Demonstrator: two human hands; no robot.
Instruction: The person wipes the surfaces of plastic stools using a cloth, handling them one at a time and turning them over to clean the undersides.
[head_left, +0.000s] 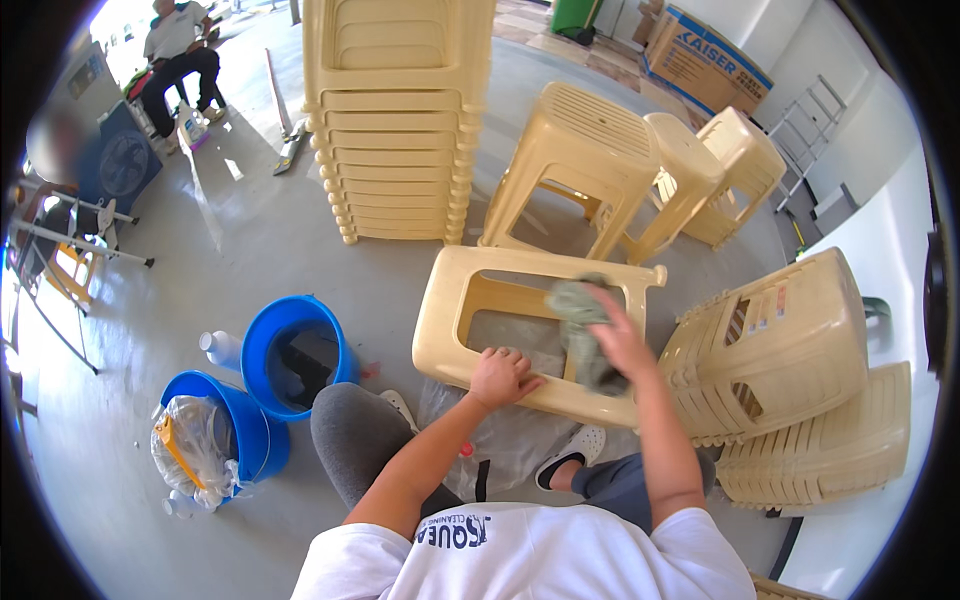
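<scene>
A cream plastic stool (450, 300) lies on its side in front of me, an open panel facing up. My left hand (504, 377) grips the near edge of that panel, thumb on the outer face. In my right hand (616, 330) is a grey-green cloth (586, 337), pressed over the stool's crossbar at the leg end. Both the cloth and the fingers are blurred. A clear plastic sheet (517, 442) lies on the floor under the stool's near side.
Stacked stools (397, 165) rise ahead; single stools (592, 120) stand behind. More stacks (772, 352) lean at right. At left are a blue bucket (251, 352) with dark liquid, another blue bucket (266, 442) holding a plastic bag, and white bottles (221, 349). A person (176, 52) sits far left.
</scene>
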